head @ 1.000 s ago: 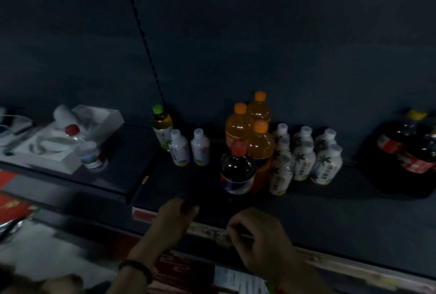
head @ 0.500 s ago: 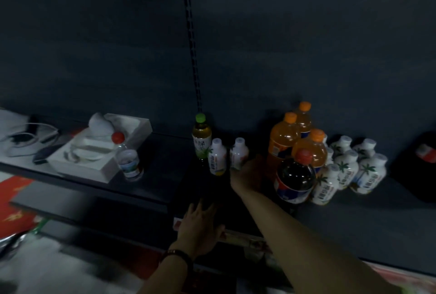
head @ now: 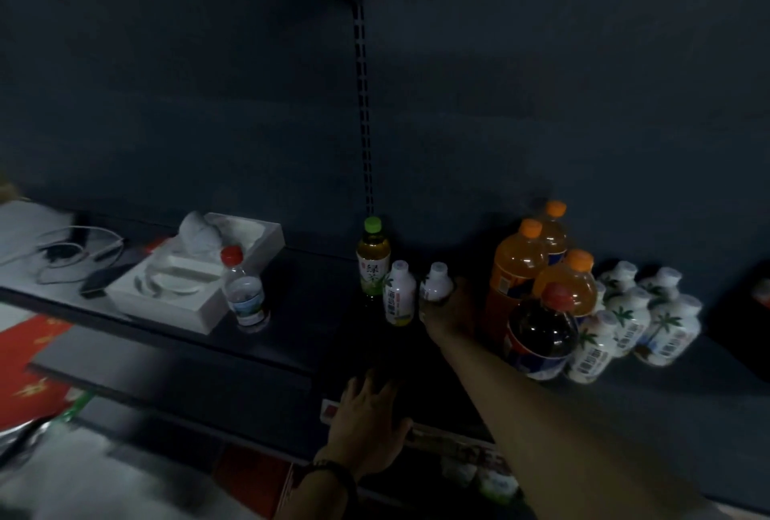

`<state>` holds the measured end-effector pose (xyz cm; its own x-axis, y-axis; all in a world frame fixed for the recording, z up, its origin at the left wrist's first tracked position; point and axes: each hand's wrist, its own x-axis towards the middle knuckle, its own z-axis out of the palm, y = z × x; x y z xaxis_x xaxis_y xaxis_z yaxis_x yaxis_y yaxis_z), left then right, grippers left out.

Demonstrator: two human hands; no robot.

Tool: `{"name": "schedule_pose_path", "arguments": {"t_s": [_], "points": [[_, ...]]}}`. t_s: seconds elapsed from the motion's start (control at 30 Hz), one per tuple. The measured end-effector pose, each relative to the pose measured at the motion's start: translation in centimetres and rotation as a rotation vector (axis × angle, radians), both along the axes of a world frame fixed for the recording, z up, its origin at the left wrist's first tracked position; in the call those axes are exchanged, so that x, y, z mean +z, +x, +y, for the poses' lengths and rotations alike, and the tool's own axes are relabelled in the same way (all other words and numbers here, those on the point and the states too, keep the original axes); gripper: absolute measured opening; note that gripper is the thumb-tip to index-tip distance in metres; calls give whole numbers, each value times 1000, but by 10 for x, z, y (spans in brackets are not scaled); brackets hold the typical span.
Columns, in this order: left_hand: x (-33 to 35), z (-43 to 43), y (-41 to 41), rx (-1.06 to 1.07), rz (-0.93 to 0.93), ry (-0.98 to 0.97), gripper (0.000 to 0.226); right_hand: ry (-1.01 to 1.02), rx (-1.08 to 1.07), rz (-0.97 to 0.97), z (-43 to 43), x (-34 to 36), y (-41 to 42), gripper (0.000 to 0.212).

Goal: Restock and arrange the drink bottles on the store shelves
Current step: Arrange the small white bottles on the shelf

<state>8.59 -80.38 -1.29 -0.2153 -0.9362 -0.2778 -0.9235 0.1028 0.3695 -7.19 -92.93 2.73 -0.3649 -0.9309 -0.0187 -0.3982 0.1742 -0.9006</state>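
With our right hand [head: 448, 311] curled round a small white bottle [head: 435, 286] near the green-capped tea bottle [head: 373, 259], and our left hand [head: 366, 421] flat on the shelf [head: 308, 307], we likely regroup it next.

We see a dim shop aisle: a dark metal shelf [head: 650, 403] set against a dark back panel. A slotted upright [head: 361, 102] of the kind used in retail racking rises behind it, and a label strip [head: 458, 441] runs along its front edge. We read the goods as stock because they stand grouped by kind: three orange-capped juice bottles [head: 518, 269], a red-capped cola bottle [head: 539, 336], a cluster of palm-label white bottles [head: 633, 319], a green-capped tea bottle [head: 373, 265] and, near it, a small white bottle [head: 435, 288]. Below, we make out a lower shelf [head: 175, 365] of the same dark metal.
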Motion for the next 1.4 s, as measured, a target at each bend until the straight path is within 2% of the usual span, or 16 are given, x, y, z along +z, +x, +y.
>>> {"name": "schedule_pose_path", "arguments": {"t_s": [0.07, 0.17, 0.3, 0.4, 0.47, 0.57, 0.63, 0.67, 0.7, 0.8, 0.9, 1.07, 1.2, 1.3, 1.4], "points": [[2, -4, 0, 2, 44, 6, 75, -24, 37, -23, 20, 4, 3, 24], [5, -9, -1, 105, 203, -20, 77, -21, 117, -29, 54, 0, 0, 52], [26, -9, 1, 281, 701, -30, 57, 46, 408, -229, 89, 0, -11, 62], [42, -5, 6, 298, 955, 7, 74, 51, 564, -313, 101, 16, -8, 57], [49, 2, 10, 357, 1110, 94, 77, 5, 628, -260, 103, 29, -4, 49], [50, 12, 17, 433, 1162, 59, 59, -30, 602, -263, 99, 40, -1, 32], [50, 19, 18, 506, 1184, -11, 53, -21, 471, -274, 88, 41, 4, 12], [50, 24, 17, 547, 1204, -29, 52, -15, 388, -211, 79, 38, 9, 7], [48, 28, 17, 585, 1213, -37, 50, -3, 316, -144, 69, 35, 14, 10], [43, 40, 16, 655, 1284, -79, 45, 55, 201, -49, 41, 33, 27, 34], [40, 50, 19, 713, 1385, -39, 43, 46, 194, 81, 18, 31, 32, 53], [42, 62, 31, 727, 1473, -32, 39, 134, 274, 78, -9, 26, 37, 76], [45, 66, 40, 743, 1452, -33, 40, 141, 334, 69, -6, 22, 39, 72], [40, 66, 45, 783, 1404, -51, 30, 157, 366, 47, 8, 19, 40, 73], [40, 61, 43, 803, 1392, -76, 25, 190, 437, 93, 30, 19, 35, 50]]}}
